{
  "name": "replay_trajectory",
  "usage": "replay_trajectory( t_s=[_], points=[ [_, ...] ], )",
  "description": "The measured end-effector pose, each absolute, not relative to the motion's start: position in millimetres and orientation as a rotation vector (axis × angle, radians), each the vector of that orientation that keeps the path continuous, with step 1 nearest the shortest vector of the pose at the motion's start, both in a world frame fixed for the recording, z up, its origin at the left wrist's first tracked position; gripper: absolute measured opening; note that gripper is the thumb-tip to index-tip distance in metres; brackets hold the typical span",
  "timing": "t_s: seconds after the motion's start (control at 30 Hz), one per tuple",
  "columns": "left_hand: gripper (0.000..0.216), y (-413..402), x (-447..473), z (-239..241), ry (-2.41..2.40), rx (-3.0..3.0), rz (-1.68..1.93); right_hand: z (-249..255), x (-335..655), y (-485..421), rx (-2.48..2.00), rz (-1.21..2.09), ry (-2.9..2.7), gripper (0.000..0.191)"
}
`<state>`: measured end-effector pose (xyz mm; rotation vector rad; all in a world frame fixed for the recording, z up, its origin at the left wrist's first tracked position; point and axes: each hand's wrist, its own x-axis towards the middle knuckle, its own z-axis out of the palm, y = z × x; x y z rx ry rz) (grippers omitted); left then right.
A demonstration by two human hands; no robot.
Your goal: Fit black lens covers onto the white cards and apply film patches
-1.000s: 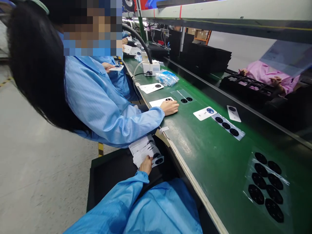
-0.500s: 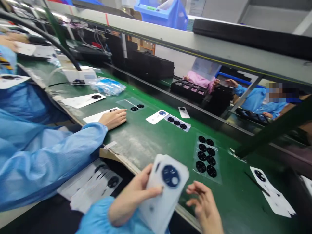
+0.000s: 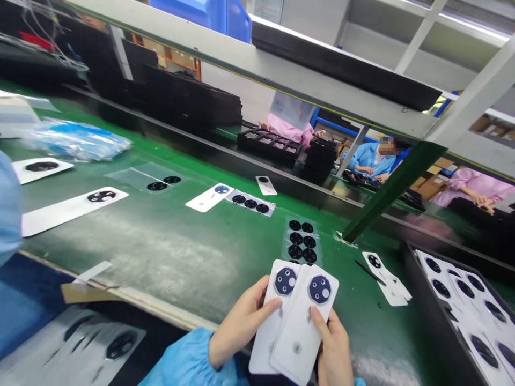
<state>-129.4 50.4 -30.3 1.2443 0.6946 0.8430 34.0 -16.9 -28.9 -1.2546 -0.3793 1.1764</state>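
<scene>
Two groups of white phone back covers with dark round camera rings overlap in my hands near the table's front edge. My left hand (image 3: pixel 245 316) grips the left white phone back covers (image 3: pixel 263 338), thumb on top. Around the right side of the white phone back cover (image 3: pixel 300 332) lying over them, my right hand (image 3: pixel 333 343) is closed, thumb pressed on its face. How many covers are stacked beneath I cannot tell. Just beyond them lies a clear sheet of black camera rings (image 3: pixel 301 238), its near end hidden by the covers.
A black tray (image 3: pixel 426 300) at right holds several white covers. Loose covers (image 3: pixel 388 279) and a dark thin tool (image 3: pixel 368 271) lie beside it. Further left are a strip of rings (image 3: pixel 250 203), a white cover (image 3: pixel 209 197) and plastic bags (image 3: pixel 80 139). A co-worker's blue sleeve (image 3: pixel 8 203) is at far left.
The view has swung right, bringing the black tray into sight. My right hand, earlier apart from the covers, now grips them, and the covers are fanned into two overlapping groups.
</scene>
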Motion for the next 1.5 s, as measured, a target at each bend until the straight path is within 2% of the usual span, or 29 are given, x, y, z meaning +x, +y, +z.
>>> replay_trajectory(
  t_s=[0.2, 0.33, 0.63, 0.77, 0.87, 1.0, 1.07, 1.17, 1.23, 1.33, 1.5],
  points=[
    [0.063, 62, -155, -25, 0.984, 1.599, 0.678, -39, 52, -20, -1.507, 1.107, -0.559, 0.057],
    [0.058, 66, -166, -21, 1.178, 1.922, 0.492, -40, 58, -19, -1.684, 0.924, -0.804, 0.049],
    [0.047, 74, -184, -16, 1.250, 2.258, 0.308, -27, 62, -14, -1.646, 1.120, -0.936, 0.045],
    [0.039, 65, -180, -12, 1.354, 2.524, 0.420, -31, 51, -16, -1.737, 0.898, -1.050, 0.033],
    [0.036, 48, -168, -15, 1.209, 2.706, 0.593, -32, 47, -18, -1.763, 0.753, -1.096, 0.029],
    [0.049, 45, -158, -16, 0.851, 2.850, 0.573, -28, 49, -20, -1.704, 0.946, -0.978, 0.038],
    [0.047, 62, -156, -9, 0.787, 2.933, 0.484, -26, 51, -20, -1.659, 1.056, -0.886, 0.043],
    [0.036, 104, -144, 1, 0.900, 2.991, 0.395, -24, 56, -21, -1.568, 1.175, -0.720, 0.049],
    [0.040, 133, -129, 1, 1.034, 2.969, 0.386, -22, 62, -22, -1.501, 1.245, -0.612, 0.053],
    [0.049, 168, -106, -11, 1.059, 2.964, 0.383, -18, 78, -28, -1.477, 1.230, -0.517, 0.056],
    [0.048, 202, -92, -32, 1.051, 2.937, 0.372, -14, 117, -41, -1.561, 1.121, -0.407, 0.063]
  ],
)
